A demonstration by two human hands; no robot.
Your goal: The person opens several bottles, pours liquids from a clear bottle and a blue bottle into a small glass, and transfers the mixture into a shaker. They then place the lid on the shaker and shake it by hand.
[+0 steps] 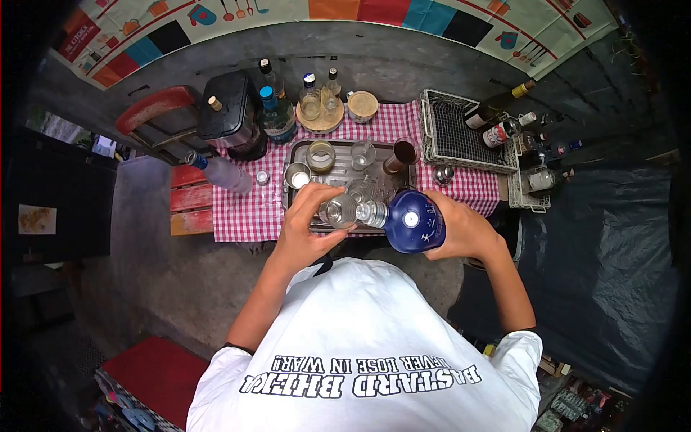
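A clear glass is held between the thumb and fingers of my left hand, above the near edge of a metal tray. My right hand is wrapped round a dark blue bottle, tilted with its clear neck at the mouth of the glass. Whether liquid is flowing cannot be made out. On the tray stand a jar, a metal cup, a glass mug and a tall glass with brown contents.
A black dispenser, several bottles and a covered cup line the back. At left stands a clear bottle beside a small glass. A wire basket and more bottles are at right, near a metal shaker piece.
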